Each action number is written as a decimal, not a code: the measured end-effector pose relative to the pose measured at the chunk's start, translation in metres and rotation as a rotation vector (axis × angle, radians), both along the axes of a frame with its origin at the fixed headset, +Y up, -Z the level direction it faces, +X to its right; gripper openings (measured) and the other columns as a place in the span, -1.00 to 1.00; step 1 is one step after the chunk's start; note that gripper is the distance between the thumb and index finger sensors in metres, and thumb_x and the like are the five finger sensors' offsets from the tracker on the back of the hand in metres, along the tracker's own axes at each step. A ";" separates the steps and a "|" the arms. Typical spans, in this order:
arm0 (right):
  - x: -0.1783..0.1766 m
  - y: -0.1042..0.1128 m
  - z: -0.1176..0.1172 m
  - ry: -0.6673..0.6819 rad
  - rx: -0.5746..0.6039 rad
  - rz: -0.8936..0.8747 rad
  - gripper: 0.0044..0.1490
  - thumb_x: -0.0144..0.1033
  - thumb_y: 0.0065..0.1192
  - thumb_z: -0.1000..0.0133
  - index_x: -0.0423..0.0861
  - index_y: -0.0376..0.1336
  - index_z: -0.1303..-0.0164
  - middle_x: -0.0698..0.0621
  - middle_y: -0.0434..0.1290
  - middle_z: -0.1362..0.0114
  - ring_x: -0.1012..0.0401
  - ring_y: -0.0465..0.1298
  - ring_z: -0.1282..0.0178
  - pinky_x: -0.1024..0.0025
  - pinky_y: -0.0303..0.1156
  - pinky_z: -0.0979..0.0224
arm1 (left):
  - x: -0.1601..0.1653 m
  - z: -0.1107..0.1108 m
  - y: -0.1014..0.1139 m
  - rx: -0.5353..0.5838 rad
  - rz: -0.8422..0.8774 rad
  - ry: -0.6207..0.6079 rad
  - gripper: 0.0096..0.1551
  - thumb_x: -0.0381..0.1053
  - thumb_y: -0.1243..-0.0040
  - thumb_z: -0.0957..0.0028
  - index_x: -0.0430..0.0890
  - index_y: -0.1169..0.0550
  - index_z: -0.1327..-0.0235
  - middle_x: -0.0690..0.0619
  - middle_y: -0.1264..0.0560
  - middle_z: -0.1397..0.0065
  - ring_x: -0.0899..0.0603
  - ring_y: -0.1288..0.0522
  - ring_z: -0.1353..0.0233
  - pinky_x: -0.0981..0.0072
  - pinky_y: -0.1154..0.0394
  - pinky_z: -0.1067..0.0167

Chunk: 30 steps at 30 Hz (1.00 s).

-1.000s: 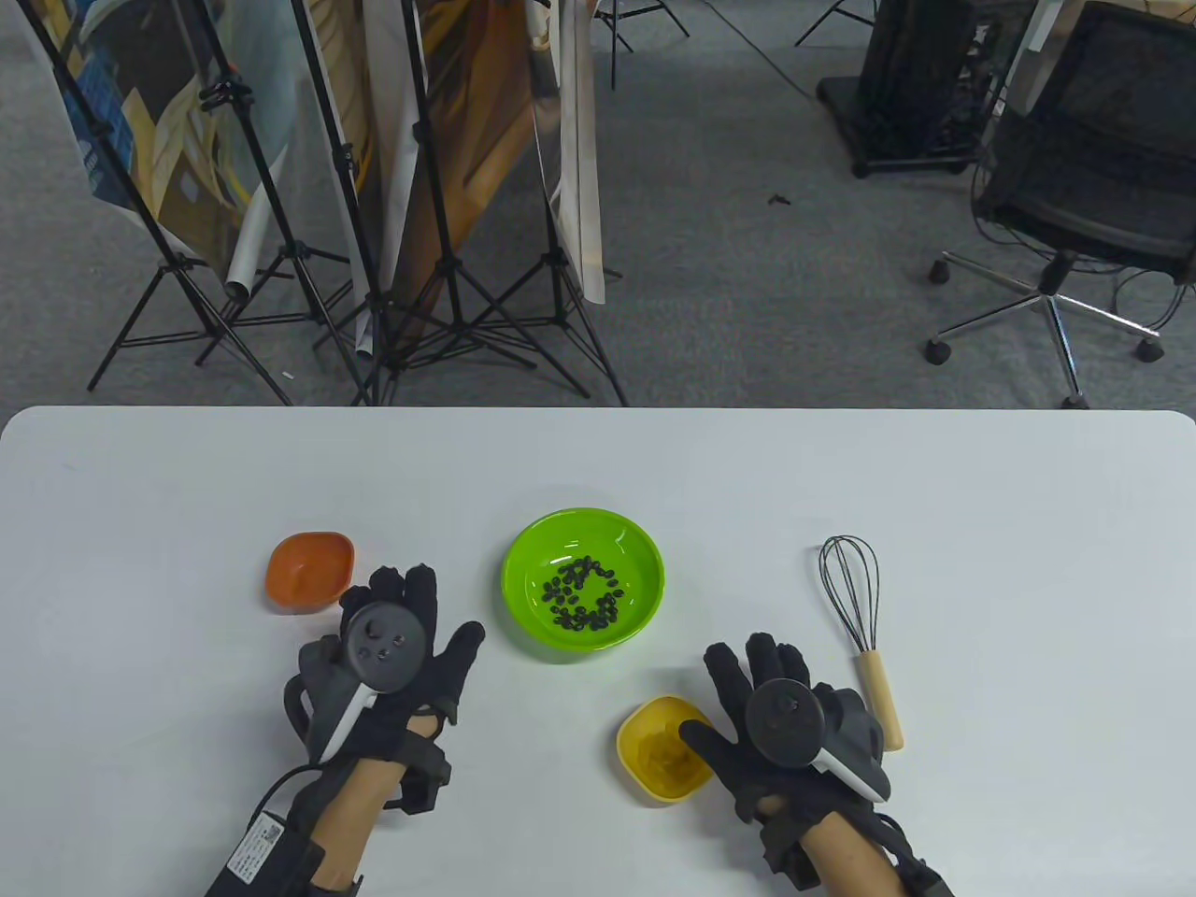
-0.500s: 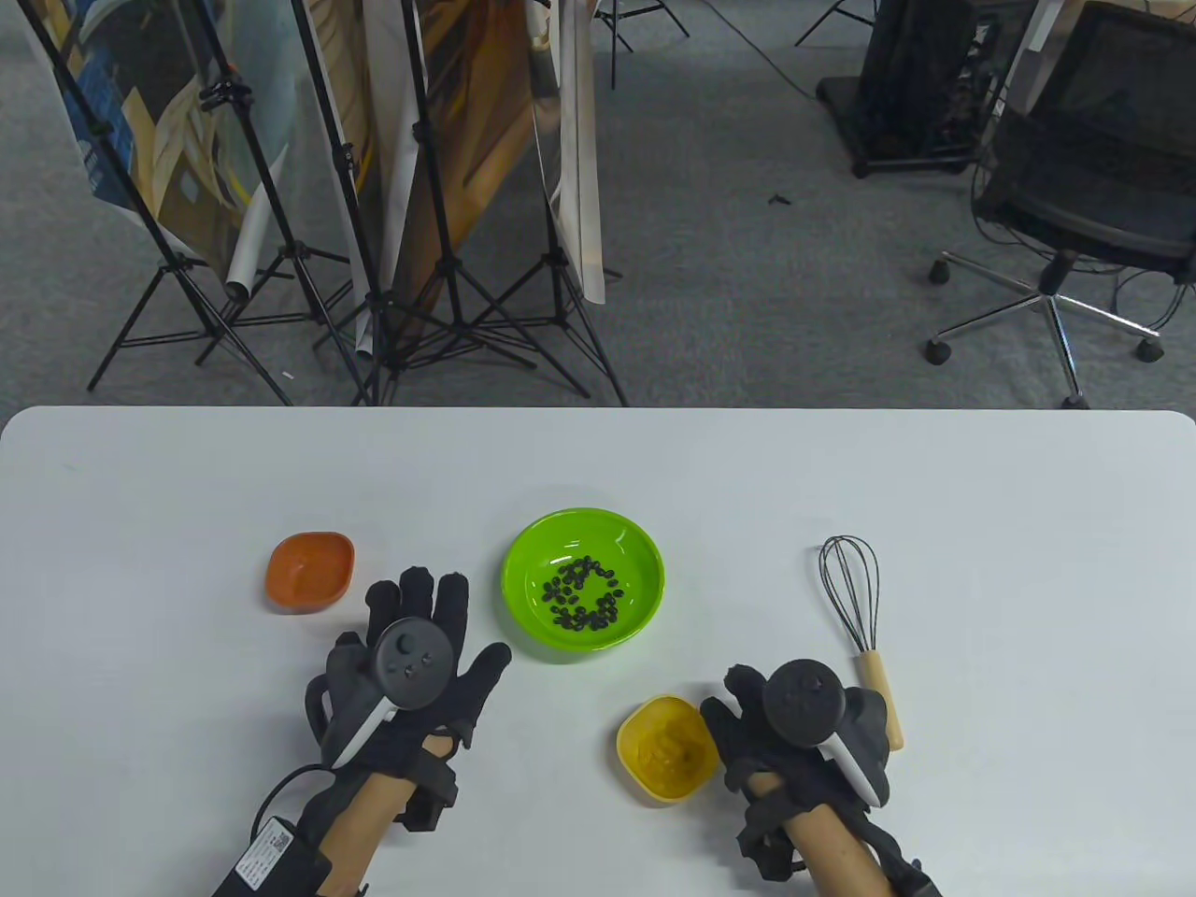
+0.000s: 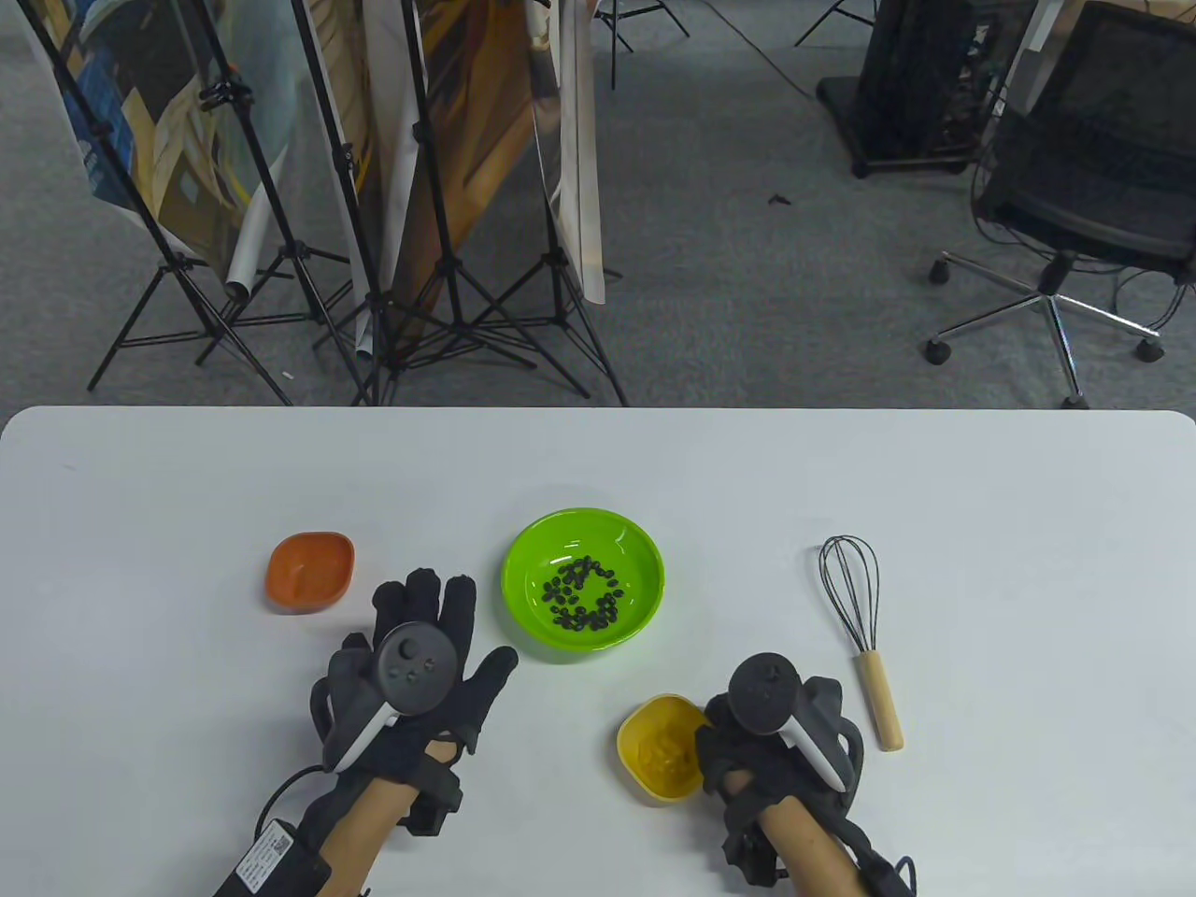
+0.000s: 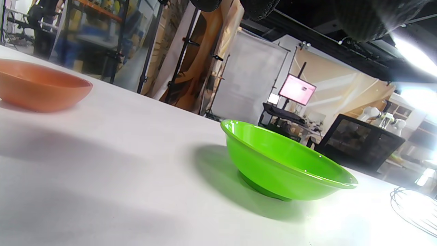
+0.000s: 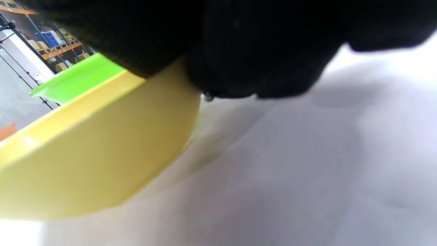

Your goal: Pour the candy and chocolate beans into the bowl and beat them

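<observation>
A green bowl point(image 3: 583, 579) with dark chocolate beans point(image 3: 583, 594) stands mid-table; its outer wall point(image 4: 273, 167) shows in the left wrist view. In front of it sits a small yellow dish point(image 3: 654, 747) holding yellow candy. My right hand point(image 3: 738, 738) grips that dish at its right rim, fingers curled over the edge; the dish wall point(image 5: 88, 157) fills the right wrist view under the dark glove. My left hand point(image 3: 420, 645) lies flat on the table with fingers spread, between the green bowl and an empty orange dish point(image 3: 310, 570), holding nothing. A wire whisk point(image 3: 860, 626) with a wooden handle lies to the right.
The white table point(image 3: 981, 523) ends at a far edge, with tripods point(image 3: 448, 280) and an office chair point(image 3: 1074, 215) on the floor beyond. The orange dish point(image 4: 37, 85) stands left of the left hand.
My right hand slid left from beside the whisk handle and curled its fingers onto the yellow dish's rim. My left hand drifted slightly right and forward, still flat.
</observation>
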State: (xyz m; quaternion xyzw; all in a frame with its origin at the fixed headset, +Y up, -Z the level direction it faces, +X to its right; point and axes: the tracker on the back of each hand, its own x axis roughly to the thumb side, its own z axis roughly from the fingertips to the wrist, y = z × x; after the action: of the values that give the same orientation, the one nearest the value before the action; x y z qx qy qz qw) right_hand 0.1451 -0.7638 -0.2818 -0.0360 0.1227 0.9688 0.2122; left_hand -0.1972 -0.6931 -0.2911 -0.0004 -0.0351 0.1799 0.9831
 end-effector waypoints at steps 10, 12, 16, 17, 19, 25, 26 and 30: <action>-0.002 0.000 -0.004 -0.014 0.052 0.002 -0.45 -0.21 0.44 -0.01 -0.32 0.47 -0.04 -0.12 0.66 0.22 0.17 0.63 0.61 0.22 0.63 0.52 | 0.000 0.000 0.001 0.003 -0.002 0.002 0.05 0.49 -0.04 0.06 0.11 -0.04 -0.64 -0.14 0.14 -0.76 -0.50 0.19 -0.71 -0.76 0.04 -0.34; -0.002 0.004 -0.005 -0.016 0.079 -0.013 -0.46 -0.22 0.45 0.00 -0.32 0.48 -0.03 -0.12 0.66 0.23 0.16 0.63 0.62 0.21 0.63 0.52 | 0.000 0.000 0.001 0.005 0.001 0.002 0.05 0.49 -0.04 0.06 0.10 -0.04 -0.64 -0.15 0.14 -0.76 -0.49 0.19 -0.71 -0.76 0.05 -0.34; 0.000 0.023 -0.013 -0.026 0.148 0.008 -0.47 -0.22 0.48 0.01 -0.31 0.50 0.01 -0.13 0.67 0.26 0.16 0.63 0.64 0.20 0.63 0.54 | -0.002 -0.001 0.001 0.002 0.013 -0.001 0.05 0.49 -0.04 0.06 0.10 -0.04 -0.64 -0.14 0.14 -0.76 -0.49 0.19 -0.71 -0.76 0.05 -0.34; 0.001 0.028 -0.014 -0.028 0.162 0.010 -0.48 -0.22 0.49 0.01 -0.32 0.50 0.01 -0.13 0.67 0.27 0.16 0.63 0.64 0.20 0.63 0.54 | -0.002 -0.001 0.001 0.002 0.015 0.000 0.05 0.49 -0.04 0.06 0.10 -0.04 -0.64 -0.14 0.14 -0.76 -0.49 0.19 -0.71 -0.76 0.05 -0.34; 0.004 0.039 -0.020 -0.035 0.180 0.006 -0.48 -0.22 0.50 0.02 -0.32 0.51 0.02 -0.13 0.67 0.28 0.17 0.63 0.65 0.20 0.63 0.54 | -0.003 -0.001 0.001 0.003 0.018 0.002 0.05 0.49 -0.04 0.06 0.11 -0.04 -0.64 -0.15 0.15 -0.76 -0.49 0.19 -0.71 -0.76 0.05 -0.34; 0.000 0.074 -0.050 -0.065 0.254 0.015 -0.48 -0.24 0.52 0.03 -0.33 0.51 0.04 -0.14 0.66 0.31 0.18 0.63 0.65 0.20 0.63 0.55 | -0.004 -0.002 0.002 0.000 0.024 0.003 0.05 0.49 -0.04 0.06 0.10 -0.04 -0.64 -0.15 0.15 -0.76 -0.49 0.20 -0.71 -0.76 0.06 -0.34; -0.001 0.076 -0.053 -0.068 0.254 0.012 -0.48 -0.24 0.52 0.03 -0.33 0.51 0.04 -0.13 0.66 0.31 0.18 0.62 0.66 0.20 0.63 0.55 | -0.004 -0.002 0.002 -0.001 0.024 0.003 0.05 0.49 -0.04 0.06 0.10 -0.04 -0.64 -0.15 0.15 -0.75 -0.49 0.20 -0.71 -0.76 0.06 -0.34; -0.014 0.081 -0.083 -0.097 0.290 -0.005 -0.48 -0.22 0.53 0.04 -0.33 0.51 0.07 -0.12 0.65 0.33 0.19 0.62 0.66 0.20 0.64 0.55 | -0.004 -0.002 0.001 -0.007 0.026 -0.002 0.05 0.49 -0.04 0.06 0.10 -0.04 -0.64 -0.15 0.16 -0.75 -0.49 0.20 -0.71 -0.76 0.06 -0.33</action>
State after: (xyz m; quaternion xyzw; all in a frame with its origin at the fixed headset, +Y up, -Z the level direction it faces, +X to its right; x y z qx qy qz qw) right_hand 0.1312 -0.6831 -0.3649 -0.0514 -0.0289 0.9730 0.2233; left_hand -0.2014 -0.6916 -0.2935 -0.0034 -0.0355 0.1926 0.9806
